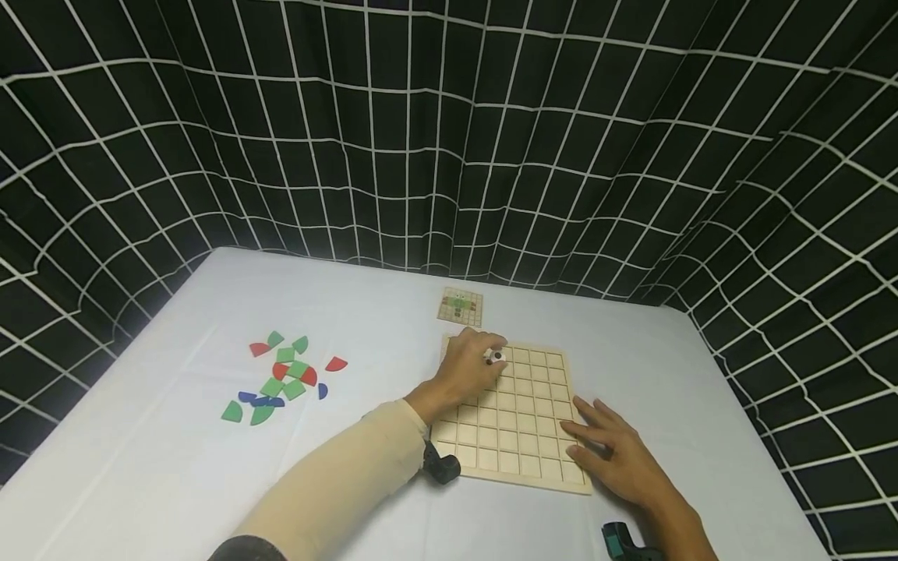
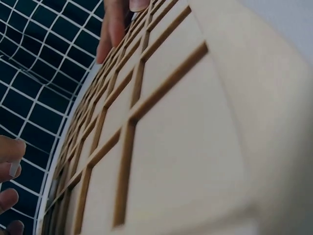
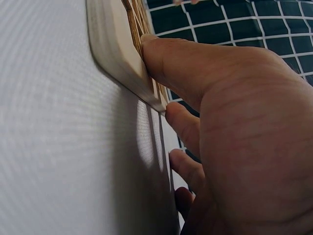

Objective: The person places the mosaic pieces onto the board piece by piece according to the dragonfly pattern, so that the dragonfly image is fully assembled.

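Observation:
Over the upper left part of the wooden grid board (image 1: 522, 425), my left hand (image 1: 471, 362) pinches a small white piece with black dots (image 1: 496, 356) between thumb and fingers. In the left wrist view that hand's fingertips (image 2: 10, 164) show at the left edge, above the board's raised wooden strips. My right hand (image 1: 617, 456) rests at the board's right edge with its fingers spread. Its thumb (image 3: 164, 56) touches the board's rim in the right wrist view, while the other fingers lie along the side.
Beyond the board lies a small square pattern card (image 1: 460, 306) with a green and red figure. To the left, green pieces (image 1: 272, 386), red pieces (image 1: 337, 364) and blue pieces (image 1: 323, 391) lie scattered on the white tablecloth (image 1: 372, 304). A black gridded curtain (image 1: 393, 132) surrounds the table.

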Demonstrator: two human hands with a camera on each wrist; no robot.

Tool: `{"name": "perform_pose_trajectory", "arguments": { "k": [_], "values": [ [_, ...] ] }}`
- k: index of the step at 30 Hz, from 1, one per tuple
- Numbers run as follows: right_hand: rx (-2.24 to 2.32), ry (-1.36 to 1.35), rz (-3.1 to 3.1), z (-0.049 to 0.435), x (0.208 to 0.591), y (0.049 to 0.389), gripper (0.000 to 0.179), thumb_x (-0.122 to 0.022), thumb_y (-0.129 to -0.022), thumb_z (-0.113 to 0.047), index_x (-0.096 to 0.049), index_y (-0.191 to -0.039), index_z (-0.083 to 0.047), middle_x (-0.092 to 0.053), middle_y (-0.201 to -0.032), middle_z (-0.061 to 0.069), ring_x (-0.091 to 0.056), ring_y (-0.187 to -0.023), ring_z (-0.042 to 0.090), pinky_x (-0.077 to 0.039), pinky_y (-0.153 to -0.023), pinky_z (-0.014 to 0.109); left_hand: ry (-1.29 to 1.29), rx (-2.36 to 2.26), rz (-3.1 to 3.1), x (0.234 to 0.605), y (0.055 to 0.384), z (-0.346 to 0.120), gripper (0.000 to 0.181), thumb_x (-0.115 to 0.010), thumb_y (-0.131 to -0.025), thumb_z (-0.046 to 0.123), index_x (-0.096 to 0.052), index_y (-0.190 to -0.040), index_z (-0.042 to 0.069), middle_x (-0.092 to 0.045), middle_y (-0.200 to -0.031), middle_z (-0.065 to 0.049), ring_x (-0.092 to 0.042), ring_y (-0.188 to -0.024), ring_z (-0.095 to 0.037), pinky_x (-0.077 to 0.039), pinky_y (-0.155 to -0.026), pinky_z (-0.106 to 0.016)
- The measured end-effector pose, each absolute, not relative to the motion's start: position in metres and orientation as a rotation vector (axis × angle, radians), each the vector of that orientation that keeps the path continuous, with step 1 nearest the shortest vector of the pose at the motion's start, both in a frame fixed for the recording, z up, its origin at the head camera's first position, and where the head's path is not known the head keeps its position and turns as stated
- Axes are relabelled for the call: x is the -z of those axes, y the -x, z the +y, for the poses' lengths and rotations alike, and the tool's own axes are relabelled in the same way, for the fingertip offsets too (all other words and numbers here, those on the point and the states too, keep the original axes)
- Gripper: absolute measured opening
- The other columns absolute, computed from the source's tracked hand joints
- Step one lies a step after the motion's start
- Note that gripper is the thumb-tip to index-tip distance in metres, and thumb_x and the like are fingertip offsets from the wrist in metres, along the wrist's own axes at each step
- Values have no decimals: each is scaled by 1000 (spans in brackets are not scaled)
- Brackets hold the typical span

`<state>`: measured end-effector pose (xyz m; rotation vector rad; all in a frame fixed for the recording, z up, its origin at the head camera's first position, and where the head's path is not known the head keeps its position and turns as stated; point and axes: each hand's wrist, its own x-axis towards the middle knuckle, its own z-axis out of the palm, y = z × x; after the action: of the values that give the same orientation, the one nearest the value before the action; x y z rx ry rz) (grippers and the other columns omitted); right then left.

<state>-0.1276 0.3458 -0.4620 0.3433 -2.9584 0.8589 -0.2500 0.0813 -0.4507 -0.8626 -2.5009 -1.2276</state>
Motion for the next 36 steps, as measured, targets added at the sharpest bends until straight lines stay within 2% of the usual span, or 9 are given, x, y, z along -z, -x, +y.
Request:
{"name": "perform_pose_trajectory", "arguments": {
  "k": [5,13,25,30,36],
  "values": [
    [-871,-332,-2962,347,463,129,36,-71,-83,-39,-71,-115,-22,-45,-147,7,-26,-138,46,-19,-99,75,816,1235,-2604,457,251,93,32,-72,-84,19,-67,-115,13,-70,-101,2,-52,-96,-13,-36,-91,-37],
    [-879,-321,-2962,346,466,128,35,-71,-83,-41,-71,-114,-24,-45,-147,6,-26,-139,46,-20,-99,75,772,1191,-2698,461,253,103,32,-72,-84,20,-68,-115,15,-67,-96,6,-46,-97,-13,-28,-88,-39],
    [-888,-332,-2952,346,464,129,34,-72,-83,-39,-71,-113,-23,-46,-147,7,-26,-138,47,-20,-99,74,736,1119,-2762,463,255,105,31,-71,-84,23,-69,-115,19,-69,-94,7,-48,-102,-15,-27,-88,-39],
    [-900,-327,-2952,346,464,128,34,-71,-83,-39,-71,-113,-23,-45,-147,8,-26,-138,48,-19,-98,75,750,1100,-2762,463,255,105,32,-70,-84,23,-69,-115,20,-70,-98,8,-50,-106,-15,-27,-91,-40],
    [-884,-345,-2941,345,462,126,34,-70,-84,-40,-71,-114,-23,-46,-146,8,-27,-137,49,-20,-97,76,800,1109,-2692,455,252,98,33,-70,-83,20,-69,-115,17,-71,-104,5,-51,-110,-17,-29,-90,-41]
  ]
}}
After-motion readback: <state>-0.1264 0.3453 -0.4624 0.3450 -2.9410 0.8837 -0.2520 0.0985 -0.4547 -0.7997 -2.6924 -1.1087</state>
